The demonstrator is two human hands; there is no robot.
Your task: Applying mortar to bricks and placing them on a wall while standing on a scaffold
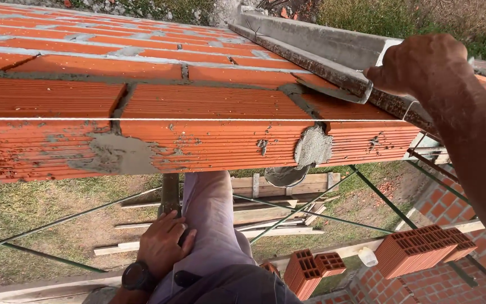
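My right hand (414,62) is at the upper right, closed on the handle of a trowel whose blade (338,90) lies on the top of the red brick wall (209,107), against a mortar joint beside a grey concrete beam (322,39). A lump of wet mortar (313,147) bulges from the vertical joint just below. A thin white string line (142,119) runs level across the wall face. My left hand (161,245), with a black watch on the wrist, rests flat on my thigh in light trousers (215,225), holding nothing.
Below, green scaffold braces (305,208) cross over grass and loose wooden planks (277,222). Hollow red bricks (423,247) sit on a plank at the lower right, with a white cup (368,256) beside them. A lower brick wall (440,208) stands on the right.
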